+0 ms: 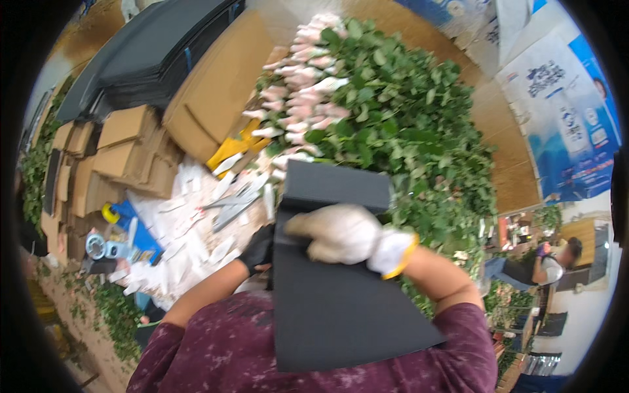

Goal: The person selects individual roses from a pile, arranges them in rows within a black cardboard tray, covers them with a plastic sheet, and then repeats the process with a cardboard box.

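A black sheet (341, 314), stiff and wide, stands in front of my chest. A crease crosses it near the top, and its upper flap (334, 183) bends away at an angle. My right hand (341, 232), in a white glove with a yellow-edged cuff, lies on the sheet just below that crease, fingers pointing left and slightly blurred. At the sheet's left edge, my left hand (259, 249) in a black glove grips it; part of that hand is hidden. Beyond the flap lie rows of pale pink roses (304, 95) in white sleeves, with leafy green stems (406, 111) stretching right.
Loose white sleeves (183, 226) and a grey tool (236, 204) cover the left worktop. A light-blue tape dispenser (108, 247) sits by folded cardboard (131, 154). Black sheets (154, 56) are stacked far left. Another person (547, 265) is at the right, near printed panels (560, 124).
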{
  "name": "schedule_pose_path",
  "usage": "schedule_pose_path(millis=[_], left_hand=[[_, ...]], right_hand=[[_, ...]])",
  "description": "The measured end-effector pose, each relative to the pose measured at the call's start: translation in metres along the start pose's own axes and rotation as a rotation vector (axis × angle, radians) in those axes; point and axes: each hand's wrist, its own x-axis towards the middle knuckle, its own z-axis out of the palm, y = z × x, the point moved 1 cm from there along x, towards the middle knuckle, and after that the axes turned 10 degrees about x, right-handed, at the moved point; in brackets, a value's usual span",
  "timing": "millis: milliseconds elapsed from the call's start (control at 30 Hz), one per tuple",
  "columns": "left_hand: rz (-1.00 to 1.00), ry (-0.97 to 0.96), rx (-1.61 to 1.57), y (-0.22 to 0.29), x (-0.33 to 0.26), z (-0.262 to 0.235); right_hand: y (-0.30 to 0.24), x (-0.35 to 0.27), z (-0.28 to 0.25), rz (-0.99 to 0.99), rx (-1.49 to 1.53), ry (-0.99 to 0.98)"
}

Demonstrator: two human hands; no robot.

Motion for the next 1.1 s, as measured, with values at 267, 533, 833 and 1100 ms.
schedule_pose_path(millis=[267,533,833,1100], left_hand=[[0.199,-0.048,1.323,0.064,-0.104,0.003],[0.533,0.194,1.252,-0.001,-0.074,0.025],[0.658,0.134,1.227,-0.016,-0.097,0.029],[0.541,0.354,1.045,-0.033,-0.157,0.006]], right_hand=[[0.012,-0.008,0.029,0.017,-0.125,0.174],[-0.043,-0.068,-0.024,-0.126,0.06,0.468],[-0.098,0.011,-0.05,-0.158,-0.228,0.382],[-0.142,0.318,-0.146,-0.352,-0.661,0.938]])
